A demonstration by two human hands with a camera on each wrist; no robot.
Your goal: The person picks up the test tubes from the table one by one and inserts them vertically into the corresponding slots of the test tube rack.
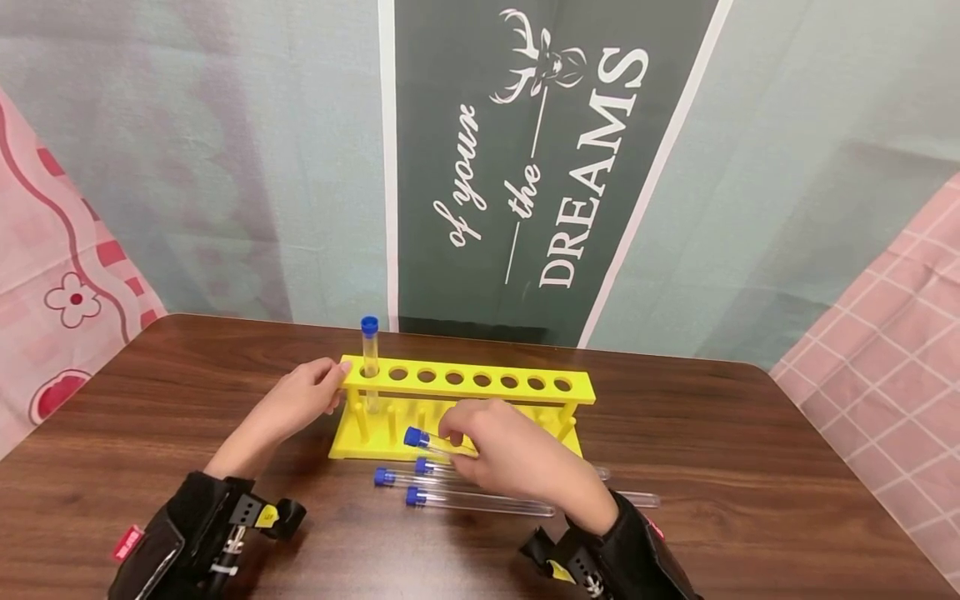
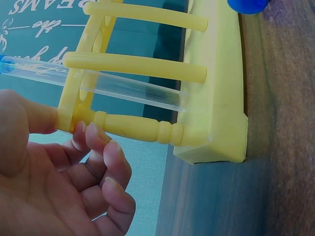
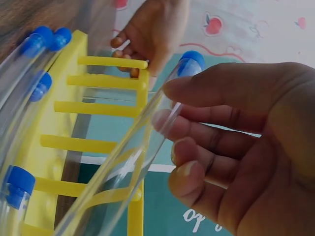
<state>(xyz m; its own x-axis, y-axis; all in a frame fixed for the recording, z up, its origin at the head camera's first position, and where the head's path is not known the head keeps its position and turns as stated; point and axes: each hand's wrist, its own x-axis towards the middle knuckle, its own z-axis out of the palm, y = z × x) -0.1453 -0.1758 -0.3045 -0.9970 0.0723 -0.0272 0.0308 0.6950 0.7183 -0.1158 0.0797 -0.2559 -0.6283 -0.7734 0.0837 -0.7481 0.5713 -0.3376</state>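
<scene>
A yellow test tube rack (image 1: 468, 380) stands on the table with one blue-capped test tube (image 1: 370, 346) upright in its leftmost hole. My left hand (image 1: 303, 393) pinches the left end of the rack's top bar between thumb and fingers, as the left wrist view confirms. In front of the rack, my right hand (image 1: 504, 446) holds another clear test tube (image 3: 123, 157) between thumb and fingers, just below its blue cap (image 1: 413, 437). That tube is tilted above the tubes on the table, and my hand covers part of it in the head view. Its inside looks clear.
Several capped test tubes (image 1: 487, 502) lie on the brown wooden table (image 1: 750, 483) in front of the rack, caps to the left. The rack's other holes show no tubes. Behind the table hangs a printed cloth (image 1: 465, 283), with pink cloths at both sides.
</scene>
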